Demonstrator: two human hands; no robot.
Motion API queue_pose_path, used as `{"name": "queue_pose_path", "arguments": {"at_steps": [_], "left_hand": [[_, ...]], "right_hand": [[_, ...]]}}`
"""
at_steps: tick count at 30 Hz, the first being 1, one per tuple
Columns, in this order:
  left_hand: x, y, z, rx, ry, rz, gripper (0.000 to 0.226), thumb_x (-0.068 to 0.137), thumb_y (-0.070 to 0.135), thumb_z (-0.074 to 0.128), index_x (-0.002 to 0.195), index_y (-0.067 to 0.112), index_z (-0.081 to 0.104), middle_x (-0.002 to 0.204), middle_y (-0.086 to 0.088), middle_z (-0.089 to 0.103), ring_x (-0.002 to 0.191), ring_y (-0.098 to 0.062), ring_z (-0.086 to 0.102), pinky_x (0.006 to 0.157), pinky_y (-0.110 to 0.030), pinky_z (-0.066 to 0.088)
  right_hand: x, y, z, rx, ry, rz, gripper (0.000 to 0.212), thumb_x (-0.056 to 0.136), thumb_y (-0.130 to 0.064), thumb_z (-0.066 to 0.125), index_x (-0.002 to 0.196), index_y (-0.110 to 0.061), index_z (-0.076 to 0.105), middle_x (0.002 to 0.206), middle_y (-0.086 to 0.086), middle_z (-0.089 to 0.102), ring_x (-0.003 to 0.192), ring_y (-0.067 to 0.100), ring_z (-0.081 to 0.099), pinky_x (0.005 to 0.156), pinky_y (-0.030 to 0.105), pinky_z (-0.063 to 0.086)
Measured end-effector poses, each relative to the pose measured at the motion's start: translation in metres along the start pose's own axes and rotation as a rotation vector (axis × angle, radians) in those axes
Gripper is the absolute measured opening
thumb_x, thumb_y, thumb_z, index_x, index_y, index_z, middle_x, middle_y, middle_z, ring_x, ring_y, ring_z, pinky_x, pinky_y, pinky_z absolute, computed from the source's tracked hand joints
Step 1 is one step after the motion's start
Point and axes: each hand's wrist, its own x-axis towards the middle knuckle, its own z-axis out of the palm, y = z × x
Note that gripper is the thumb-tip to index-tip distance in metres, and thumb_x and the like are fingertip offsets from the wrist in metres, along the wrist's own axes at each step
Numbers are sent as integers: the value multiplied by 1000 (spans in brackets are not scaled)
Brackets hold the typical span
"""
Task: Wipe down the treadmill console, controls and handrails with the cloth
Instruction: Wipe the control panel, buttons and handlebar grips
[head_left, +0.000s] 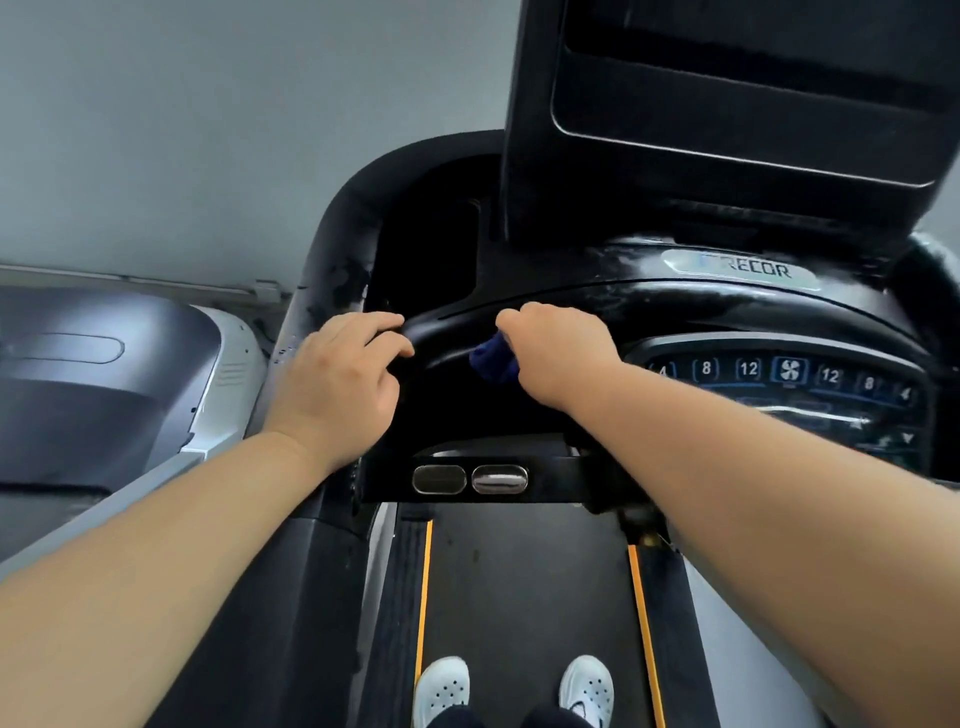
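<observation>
I stand on a black treadmill. Its curved front handrail (452, 332) runs across the middle of the view. My right hand (556, 348) is closed on a dark blue cloth (493, 358) and presses it against the handrail. My left hand (343, 374) rests on the handrail's left end, fingers curled over the bar. To the right lies the control panel (789, 379) with lit number buttons and a fan icon. The dark console screen (753, 98) rises above. Wet streaks show on the console surface near the logo plate (743, 267).
Two oval metal pulse sensors (470, 479) sit on a lower crossbar. The belt (524, 597) with orange side lines runs below, my white shoes (514, 691) on it. A second grey treadmill (104, 374) stands at the left. A pale wall (208, 130) is behind.
</observation>
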Motion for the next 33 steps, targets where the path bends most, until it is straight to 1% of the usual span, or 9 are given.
{"name": "queue_pose_path", "arguments": {"at_steps": [5, 11, 14, 17, 21, 24, 28, 30, 33], "left_hand": [[20, 35, 10, -60, -69, 23, 35, 77, 13, 40, 96, 11, 69, 115, -5, 64, 105, -28, 58, 89, -47, 49], [45, 85, 26, -131, -135, 52, 35, 77, 7, 47, 103, 16, 68, 118, 1, 63, 106, -22, 56, 96, -40, 45], [67, 115, 37, -251, -261, -12, 36, 85, 5, 47, 110, 25, 64, 121, 10, 60, 114, -13, 52, 103, -32, 39], [104, 156, 45, -413, -395, -175, 33, 93, 13, 45, 115, 31, 62, 118, 13, 59, 112, -6, 52, 94, -19, 36], [160, 212, 65, -532, -452, -337, 24, 94, 24, 48, 107, 34, 66, 105, 9, 66, 93, -11, 61, 76, -20, 45], [189, 249, 81, -465, -496, -350, 21, 91, 22, 53, 102, 32, 68, 95, 12, 64, 78, -4, 56, 63, -16, 38], [212, 300, 107, -356, -537, -313, 24, 83, 25, 61, 104, 37, 65, 97, 14, 65, 92, -9, 61, 80, -24, 48], [217, 332, 125, -308, -568, -204, 41, 82, 33, 64, 122, 41, 56, 108, 11, 60, 100, -12, 60, 92, -29, 46], [223, 393, 156, -309, -638, 23, 65, 78, 50, 66, 136, 52, 37, 123, 7, 50, 110, -12, 53, 100, -32, 42]], "right_hand": [[8, 59, -30, 51, 38, 287, 25, 83, -10, 56, 106, -19, 58, 109, 9, 58, 100, 34, 59, 67, 35, 40], [-14, 156, -35, 128, -4, 564, 28, 76, -5, 61, 101, -18, 66, 102, 10, 61, 92, 33, 59, 68, 31, 44], [-35, 200, -30, 135, -43, 605, 32, 81, -7, 59, 109, -19, 65, 109, 10, 63, 99, 32, 59, 75, 32, 50], [-55, 243, -23, 167, -67, 631, 40, 85, -8, 58, 122, -25, 61, 121, 8, 61, 110, 31, 57, 87, 34, 51], [-81, 293, -5, 367, 38, 677, 32, 80, -6, 61, 107, -23, 65, 109, 9, 65, 102, 30, 59, 84, 34, 52], [-99, 325, 6, 492, 66, 664, 27, 78, -5, 60, 95, -25, 65, 102, 9, 65, 95, 30, 61, 77, 32, 52], [-128, 371, 30, 544, 98, 700, 24, 77, -8, 63, 96, -22, 67, 99, 10, 66, 92, 28, 60, 71, 24, 42], [-137, 381, 40, 808, 166, 711, 19, 77, -16, 67, 95, -22, 70, 90, 5, 66, 82, 22, 60, 67, 24, 43], [-148, 392, 39, 1520, 123, 654, 36, 85, -7, 45, 108, -20, 69, 89, 6, 67, 79, 18, 60, 74, 31, 51]]}}
